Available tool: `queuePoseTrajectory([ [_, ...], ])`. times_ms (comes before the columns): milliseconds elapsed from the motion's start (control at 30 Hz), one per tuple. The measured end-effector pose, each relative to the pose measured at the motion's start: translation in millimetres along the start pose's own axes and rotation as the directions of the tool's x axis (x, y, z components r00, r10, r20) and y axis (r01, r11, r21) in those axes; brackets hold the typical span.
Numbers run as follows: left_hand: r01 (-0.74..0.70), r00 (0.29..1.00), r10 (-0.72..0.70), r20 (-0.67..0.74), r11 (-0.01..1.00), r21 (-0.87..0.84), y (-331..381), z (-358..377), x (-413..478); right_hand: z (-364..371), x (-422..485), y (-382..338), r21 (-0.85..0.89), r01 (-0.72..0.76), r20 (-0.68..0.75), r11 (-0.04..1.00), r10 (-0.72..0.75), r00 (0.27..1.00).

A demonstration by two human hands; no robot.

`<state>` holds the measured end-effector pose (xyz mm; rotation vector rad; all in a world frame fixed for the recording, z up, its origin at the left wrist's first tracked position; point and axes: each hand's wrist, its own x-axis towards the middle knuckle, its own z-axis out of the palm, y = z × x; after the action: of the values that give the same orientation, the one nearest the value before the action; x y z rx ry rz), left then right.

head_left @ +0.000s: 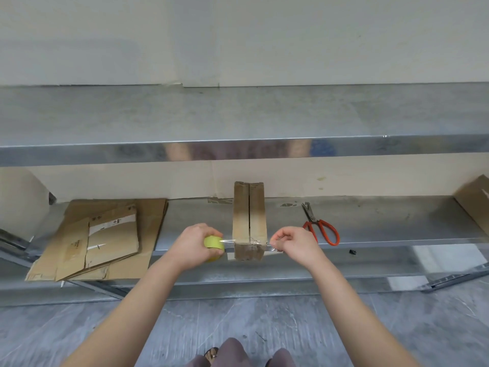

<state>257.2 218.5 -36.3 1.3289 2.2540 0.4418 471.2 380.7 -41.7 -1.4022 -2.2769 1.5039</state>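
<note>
Over the box (249, 207), we clasp the tape roll (212, 242) in our left grip (194, 245) and pinch the stretched strip (229, 241) in our right grip (293, 243); next, probably, press it down

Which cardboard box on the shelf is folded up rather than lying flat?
The narrow box, clear tape stretched across its near end; the stack at left lies flattened.

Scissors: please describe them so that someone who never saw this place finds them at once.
On the lower metal shelf, a narrow cardboard box lies in the middle. The scissors lie flat right of it, just beyond the right hand, blades pointing to the wall. Only they have orange-red handle loops.
</note>
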Motion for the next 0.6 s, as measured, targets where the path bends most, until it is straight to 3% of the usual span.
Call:
queuePoseTrajectory([
  [133, -0.022, 1.0, 0.022, 0.004, 1.0, -0.008, -1, 6, 12, 6, 11, 3, 0.115, 0.011, -0.026, 0.993, -0.008, 1.0],
  [300, -0.104, 0.994, 0.109, -0.018, 0.976, 0.19, 6, 8, 17, 20, 16, 11, 0.25, 0.035, -0.082, 0.968, -0.015, 0.997],
  [433, -0.107, 0.993, 0.113, -0.021, 0.977, 0.187, 5, 11, 16, 36, 13, 18, 0.39, -0.001, -0.098, 0.921, 0.043, 0.994],
  [500, -0.109, 0.993, 0.116, -0.026, 0.975, 0.192, 4, 11, 16, 44, 7, 22, 0.348, 0.048, -0.202, 0.936, 0.025, 0.979],
  [600, -0.12, 0.991, 0.129, -0.035, 0.975, 0.189, 5, 13, 16, 55, -13, 30, 0.122, 0.214, -0.337, 0.969, -0.162, 0.927],
])
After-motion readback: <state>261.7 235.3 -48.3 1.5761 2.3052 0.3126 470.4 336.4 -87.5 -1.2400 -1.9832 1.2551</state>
